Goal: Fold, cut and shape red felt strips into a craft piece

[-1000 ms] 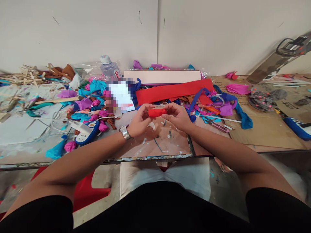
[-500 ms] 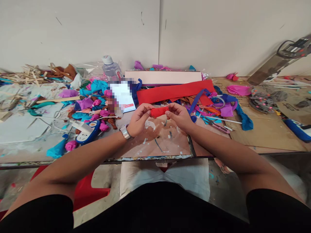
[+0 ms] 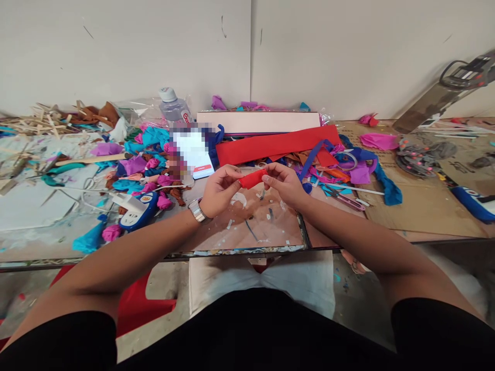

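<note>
Red crepe-paper roll [image 3: 252, 179] is lying crosswise between both hands above the glass work board [image 3: 266, 226], left hand [image 3: 220, 190] pinching its left end, right hand [image 3: 284, 184] pinching its right end, long axis running left-right.

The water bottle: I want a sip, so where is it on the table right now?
In the head view the water bottle stands at the back left of the table, against the wall, just left of the long pink box.
</note>
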{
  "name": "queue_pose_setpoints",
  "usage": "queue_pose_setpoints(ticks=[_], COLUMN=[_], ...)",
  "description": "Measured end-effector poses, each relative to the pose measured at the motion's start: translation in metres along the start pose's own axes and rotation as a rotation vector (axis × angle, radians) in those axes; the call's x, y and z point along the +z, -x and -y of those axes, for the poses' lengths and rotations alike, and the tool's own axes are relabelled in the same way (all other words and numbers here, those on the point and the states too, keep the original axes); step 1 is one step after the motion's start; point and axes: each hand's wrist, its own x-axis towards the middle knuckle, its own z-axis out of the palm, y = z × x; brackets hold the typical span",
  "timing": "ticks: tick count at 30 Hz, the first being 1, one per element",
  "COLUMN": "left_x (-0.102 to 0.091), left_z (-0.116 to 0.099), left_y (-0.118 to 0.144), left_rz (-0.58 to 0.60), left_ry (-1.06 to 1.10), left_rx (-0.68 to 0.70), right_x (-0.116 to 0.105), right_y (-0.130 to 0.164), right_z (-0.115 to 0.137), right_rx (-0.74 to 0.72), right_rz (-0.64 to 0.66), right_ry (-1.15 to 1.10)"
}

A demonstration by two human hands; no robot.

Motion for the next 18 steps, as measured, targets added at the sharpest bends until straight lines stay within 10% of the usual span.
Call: queue_pose_setpoints(ticks=[10,18], left_x=[-0.0031,0.0027], left_z=[0.0052,0.0029], left_y=[0.0014,0.005], left_rz=[0.059,0.323], left_ry=[0.071,-0.133], left_rx=[-0.159,-0.188], right_x=[0.0016,-0.0015], right_y=[0.003,0.0057], right_z=[0.0015,0.0009], right_rx=[-0.037,-0.135], right_rz=[-0.006,0.144], right_ry=[0.018,0.217])
